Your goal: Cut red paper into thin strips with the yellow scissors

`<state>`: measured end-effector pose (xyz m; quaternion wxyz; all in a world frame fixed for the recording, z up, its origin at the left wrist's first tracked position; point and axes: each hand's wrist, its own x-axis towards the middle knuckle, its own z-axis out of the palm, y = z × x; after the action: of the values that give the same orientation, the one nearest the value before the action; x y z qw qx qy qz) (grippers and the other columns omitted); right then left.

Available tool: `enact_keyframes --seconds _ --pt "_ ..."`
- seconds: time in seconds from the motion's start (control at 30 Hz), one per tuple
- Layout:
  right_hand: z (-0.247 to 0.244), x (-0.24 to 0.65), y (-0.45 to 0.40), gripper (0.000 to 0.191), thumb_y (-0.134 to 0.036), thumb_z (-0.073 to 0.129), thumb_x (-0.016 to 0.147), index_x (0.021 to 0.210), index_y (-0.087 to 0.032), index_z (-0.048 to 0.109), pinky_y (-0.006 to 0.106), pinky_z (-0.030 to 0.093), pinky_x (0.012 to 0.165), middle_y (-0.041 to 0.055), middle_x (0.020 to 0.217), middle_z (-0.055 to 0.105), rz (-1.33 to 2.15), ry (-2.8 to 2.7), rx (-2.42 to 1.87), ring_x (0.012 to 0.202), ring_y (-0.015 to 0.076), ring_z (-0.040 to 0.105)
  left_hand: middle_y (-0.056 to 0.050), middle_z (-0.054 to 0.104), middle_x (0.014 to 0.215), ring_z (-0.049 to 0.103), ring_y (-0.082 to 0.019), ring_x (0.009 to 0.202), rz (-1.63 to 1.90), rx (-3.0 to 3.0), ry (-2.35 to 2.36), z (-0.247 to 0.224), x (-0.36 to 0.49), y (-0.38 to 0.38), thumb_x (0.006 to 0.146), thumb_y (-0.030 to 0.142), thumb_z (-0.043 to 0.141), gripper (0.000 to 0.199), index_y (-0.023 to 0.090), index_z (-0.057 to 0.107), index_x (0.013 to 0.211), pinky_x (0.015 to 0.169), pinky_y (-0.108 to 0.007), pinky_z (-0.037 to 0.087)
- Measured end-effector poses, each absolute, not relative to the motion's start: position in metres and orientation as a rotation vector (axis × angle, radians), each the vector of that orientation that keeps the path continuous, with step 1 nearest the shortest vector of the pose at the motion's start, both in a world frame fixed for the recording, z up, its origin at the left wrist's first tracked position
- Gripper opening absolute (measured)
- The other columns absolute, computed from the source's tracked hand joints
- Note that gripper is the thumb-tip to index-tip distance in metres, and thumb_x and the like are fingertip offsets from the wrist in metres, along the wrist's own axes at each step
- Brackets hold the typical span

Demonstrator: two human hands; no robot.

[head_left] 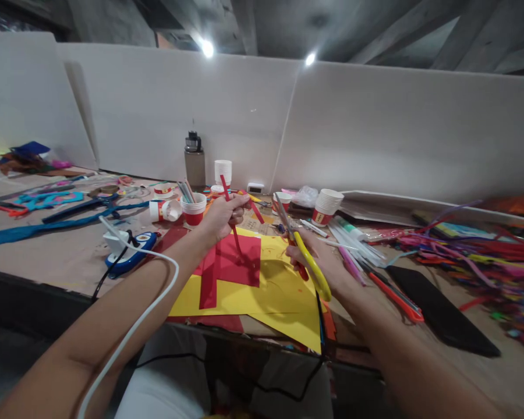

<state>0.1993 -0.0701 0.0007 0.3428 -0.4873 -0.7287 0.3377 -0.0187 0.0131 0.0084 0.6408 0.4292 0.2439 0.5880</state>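
Note:
Between the closed fingers of my left hand (225,218) are narrow red strips (226,189), with ends sticking out above, below and to the right. My right hand (310,250) grips a pair of scissors (308,262) with yellow and red handles, the blades pointing up and away from me. A small gap separates the scissors from the strips. Below my hands, a red sheet (248,265) and a wider red strip (208,285) lie on overlapping yellow sheets (283,297) at the table's front edge.
Left stand a cup of pencils (193,216), a tipped cup (161,210) and a blue power strip (131,253) with a white cable. A bottle (194,163) and stacked cups (327,205) stand behind. Right lie a utility knife (395,297), a black phone-like slab (441,311) and colourful strips (475,256).

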Motion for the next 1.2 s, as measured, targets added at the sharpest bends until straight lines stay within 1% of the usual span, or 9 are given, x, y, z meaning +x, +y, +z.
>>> enact_keyframes --seconds 0.07,0.13,0.37,0.47,0.6,0.7,0.9,1.1,1.2 --pt "0.001 0.199 -0.071 0.022 -0.038 0.055 0.080 0.090 -0.019 0.050 0.022 0.042 0.047 -0.0012 0.072 0.052 0.961 -1.896 -1.302 0.055 0.0107 0.051 0.008 0.038 0.050 0.025 0.001 0.037 1.350 1.000 0.543 0.008 -0.018 0.013 0.067 0.019 0.073 0.025 0.012 0.049 0.066 0.036 -0.013 0.013" --pt "0.002 0.199 -0.073 0.025 -0.042 0.057 0.080 0.087 -0.019 0.051 0.020 0.039 0.044 -0.0023 0.067 0.051 0.987 -1.908 -1.317 0.052 0.0098 0.048 0.009 0.034 0.049 0.026 0.001 0.037 1.359 0.999 0.552 0.008 -0.018 0.012 0.066 0.020 0.074 0.026 0.013 0.048 0.066 0.036 -0.013 0.014" --pt "0.007 0.197 -0.076 0.031 -0.048 0.058 0.080 0.093 -0.020 0.058 0.020 0.034 0.044 -0.0023 0.063 0.049 0.958 -1.973 -1.323 0.051 0.0095 0.043 0.007 0.041 0.050 0.029 0.000 0.034 1.380 1.016 0.667 0.005 -0.015 0.011 0.067 0.024 0.073 0.025 0.013 0.051 0.066 0.034 -0.015 0.014" --pt "0.008 0.196 -0.076 0.032 -0.050 0.058 0.079 0.089 -0.020 0.059 0.021 0.034 0.046 -0.0020 0.063 0.050 0.955 -1.978 -1.339 0.053 0.0098 0.044 0.007 0.041 0.048 0.030 0.000 0.033 1.404 1.002 0.697 0.003 -0.014 0.013 0.066 0.025 0.074 0.025 0.013 0.052 0.066 0.034 -0.015 0.014" --pt "0.008 0.195 -0.077 0.032 -0.051 0.058 0.079 0.082 -0.019 0.056 0.020 0.033 0.045 -0.0024 0.063 0.050 0.968 -1.985 -1.341 0.051 0.0087 0.042 0.000 0.057 0.056 0.031 0.001 0.032 1.425 0.989 0.726 0.002 -0.014 0.014 0.066 0.026 0.074 0.024 0.011 0.055 0.068 0.033 -0.015 0.014" --pt "0.007 0.194 -0.077 0.033 -0.052 0.058 0.079 0.078 -0.019 0.054 0.019 0.030 0.042 -0.0024 0.064 0.049 0.987 -1.988 -1.329 0.049 0.0074 0.040 -0.004 0.063 0.061 0.031 0.001 0.032 1.433 0.990 0.738 0.003 -0.013 0.013 0.069 0.025 0.071 0.021 0.010 0.056 0.068 0.033 -0.015 0.015" --pt "0.001 0.194 -0.077 0.041 -0.058 0.054 0.079 0.087 -0.018 0.055 0.018 0.029 0.039 -0.0024 0.064 0.049 1.067 -1.897 -1.329 0.045 0.0059 0.040 -0.003 0.060 0.057 0.032 0.000 0.032 1.468 0.991 0.760 0.005 -0.012 0.011 0.068 0.023 0.072 0.021 0.011 0.055 0.065 0.032 -0.015 0.016" --pt "-0.005 0.196 -0.075 0.039 -0.058 0.052 0.081 0.086 -0.020 0.052 0.018 0.030 0.037 -0.0035 0.066 0.049 1.073 -1.904 -1.356 0.043 0.0054 0.041 -0.003 0.059 0.057 0.030 0.001 0.033 1.472 0.969 0.763 0.002 -0.010 0.012 0.071 0.021 0.070 0.019 0.011 0.054 0.066 0.032 -0.014 0.016" --pt "-0.004 0.196 -0.075 0.038 -0.058 0.052 0.081 0.087 -0.020 0.052 0.017 0.031 0.038 -0.0036 0.066 0.049 1.075 -1.914 -1.357 0.044 0.0054 0.042 0.000 0.054 0.052 0.029 0.001 0.033 1.493 0.946 0.736 0.000 -0.010 0.012 0.070 0.020 0.070 0.020 0.011 0.054 0.065 0.033 -0.014 0.016"
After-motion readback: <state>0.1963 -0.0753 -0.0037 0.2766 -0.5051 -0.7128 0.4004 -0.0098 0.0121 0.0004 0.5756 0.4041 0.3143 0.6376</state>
